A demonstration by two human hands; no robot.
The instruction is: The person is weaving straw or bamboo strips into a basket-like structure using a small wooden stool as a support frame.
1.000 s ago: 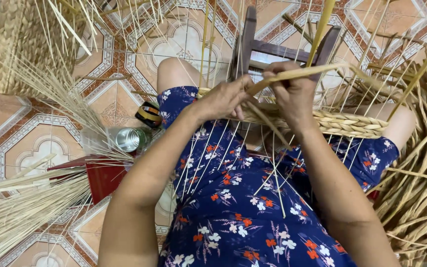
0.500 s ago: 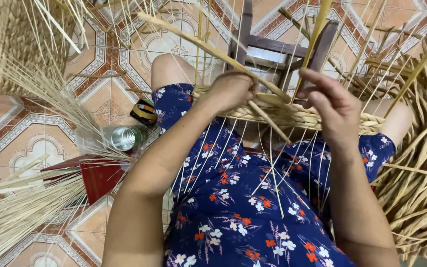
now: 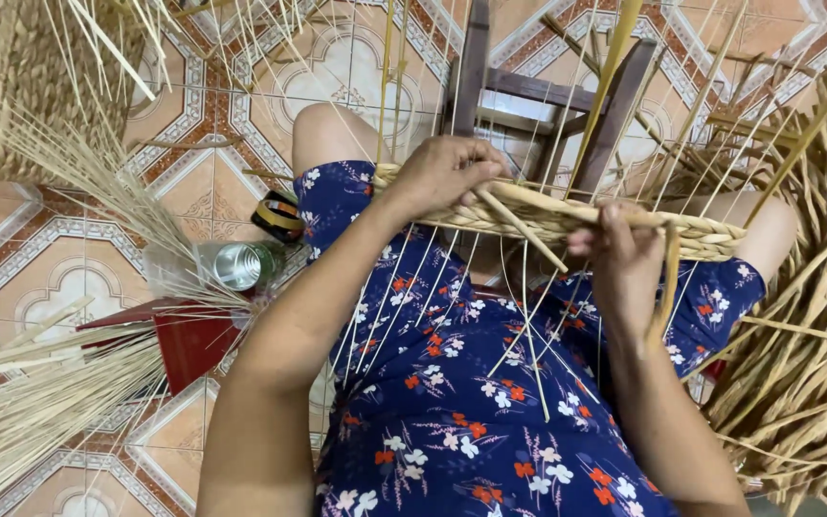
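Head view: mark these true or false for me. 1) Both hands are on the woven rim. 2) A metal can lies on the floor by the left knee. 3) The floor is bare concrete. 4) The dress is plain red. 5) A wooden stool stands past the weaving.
1) True: the left hand and the right hand both rest on the woven rim, each with its grip closed on a straw strand.
2) True: the can lies on its side there.
3) False: the floor is patterned tile.
4) False: the dress is dark blue with flowers.
5) True: the stool shows beyond the rim.
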